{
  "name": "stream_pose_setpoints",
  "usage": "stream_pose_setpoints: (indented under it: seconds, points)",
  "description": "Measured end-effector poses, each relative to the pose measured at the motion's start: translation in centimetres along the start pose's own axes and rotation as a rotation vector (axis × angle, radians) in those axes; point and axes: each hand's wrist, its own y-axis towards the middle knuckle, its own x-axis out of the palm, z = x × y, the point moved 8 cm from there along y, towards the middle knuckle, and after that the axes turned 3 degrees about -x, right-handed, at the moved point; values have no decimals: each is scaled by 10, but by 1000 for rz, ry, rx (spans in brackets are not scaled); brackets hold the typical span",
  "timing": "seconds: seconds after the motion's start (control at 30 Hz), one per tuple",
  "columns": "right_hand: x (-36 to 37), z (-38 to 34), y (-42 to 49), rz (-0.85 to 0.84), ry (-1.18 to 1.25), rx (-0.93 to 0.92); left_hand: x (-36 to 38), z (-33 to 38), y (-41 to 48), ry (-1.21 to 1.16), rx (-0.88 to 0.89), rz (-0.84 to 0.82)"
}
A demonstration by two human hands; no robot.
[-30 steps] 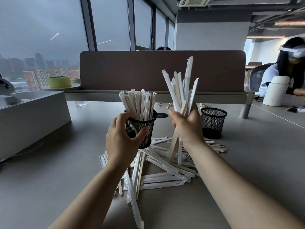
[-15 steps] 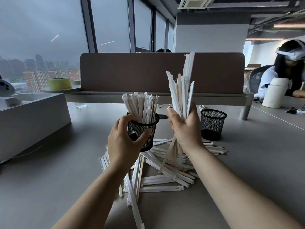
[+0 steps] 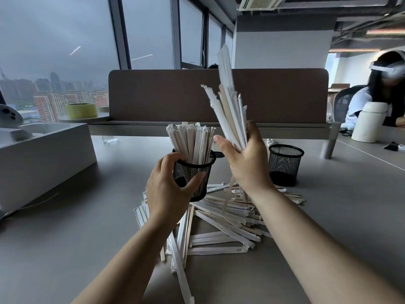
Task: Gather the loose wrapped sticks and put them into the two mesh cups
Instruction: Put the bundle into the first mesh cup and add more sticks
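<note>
My left hand grips a black mesh cup lifted above the table, packed with upright wrapped sticks. My right hand holds a bundle of wrapped sticks, tilted up and to the left, just right of that cup's rim. A second black mesh cup stands on the table behind my right hand; it looks empty. A loose pile of wrapped sticks lies on the grey table beneath both hands.
A brown desk divider runs across the back. A grey box sits at the left, a yellow-green tape roll behind it. At the right, a person wearing a headset sits by a white canister.
My right hand has raised the bundle clear of the pile and tilted it left, closer to the held cup. The left hand with the cup stays about where it was.
</note>
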Motion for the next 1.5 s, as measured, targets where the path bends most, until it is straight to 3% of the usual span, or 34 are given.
stream_pose_setpoints:
  seconds: [0.13,0.5,0.67,0.87,1.2,1.5]
  points:
    - [11,20,-12,-37,63,103,0,1,0,8,7,2]
    - [14,43,-30,57,222,310,2,2,-2,8,5,-10]
    - [12,36,-21,75,295,264,1,3,-2,8,10,-8]
    - [23,44,-32,-49,329,321,2,2,-2,11,15,-15]
    - [18,52,-44,-20,293,323,2,0,-2,37,18,-4]
    - [24,53,-46,-140,318,355,2,-2,-1,51,16,0]
